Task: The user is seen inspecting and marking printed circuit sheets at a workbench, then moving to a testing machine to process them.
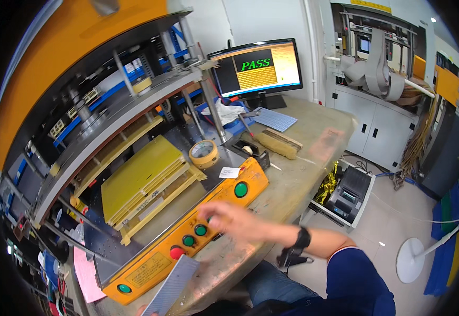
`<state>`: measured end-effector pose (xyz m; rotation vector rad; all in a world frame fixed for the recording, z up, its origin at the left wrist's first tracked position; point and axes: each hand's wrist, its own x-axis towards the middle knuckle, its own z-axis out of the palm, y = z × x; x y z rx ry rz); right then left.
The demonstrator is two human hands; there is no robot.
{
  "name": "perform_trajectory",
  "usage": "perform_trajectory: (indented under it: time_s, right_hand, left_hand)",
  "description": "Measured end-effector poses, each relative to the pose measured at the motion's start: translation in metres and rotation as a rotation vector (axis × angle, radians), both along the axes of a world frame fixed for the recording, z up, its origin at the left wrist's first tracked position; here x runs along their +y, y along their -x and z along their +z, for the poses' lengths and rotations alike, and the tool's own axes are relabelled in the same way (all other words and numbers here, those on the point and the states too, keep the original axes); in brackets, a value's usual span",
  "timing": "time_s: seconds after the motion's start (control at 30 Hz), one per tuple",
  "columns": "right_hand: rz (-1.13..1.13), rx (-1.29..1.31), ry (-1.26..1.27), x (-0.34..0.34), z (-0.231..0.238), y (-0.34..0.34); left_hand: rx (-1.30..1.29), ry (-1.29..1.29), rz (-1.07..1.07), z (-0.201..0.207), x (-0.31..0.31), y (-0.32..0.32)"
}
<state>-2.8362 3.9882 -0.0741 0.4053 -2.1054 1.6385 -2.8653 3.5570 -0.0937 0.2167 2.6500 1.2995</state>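
My left hand shows only a little at the bottom edge. It grips the lower end of a thin, flat, grey-blue striped panel, which tilts up in front of the orange control box. My right hand hovers over the middle of that box, close to the green buttons, fingers loosely bent and apart, nothing visible in them. Whether it touches a button is hidden. A red button sits lower left of it. Behind the box, a yellow plate fixture rests on the press bed.
The press's upper plate and posts stand over the fixture. Beside it lie a tape roll, a white label and a brush. A monitor and a blue-white panel are farther back. A printer sits in a drawer right.
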Motion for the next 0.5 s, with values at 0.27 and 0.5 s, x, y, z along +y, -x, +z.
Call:
perform_trajectory:
  time_s: [0.27,0.5]
  right_hand:
    - [-0.524,-0.137,-0.094,0.257,0.011,-0.019]
    - [-0.261,-0.328,-0.722,0.299,-0.019,0.040]
  left_hand:
    - [0.015,-0.121,0.223,-0.034,-0.080,0.020]
    - [0.159,-0.454,0.400,0.046,-0.001,-0.023]
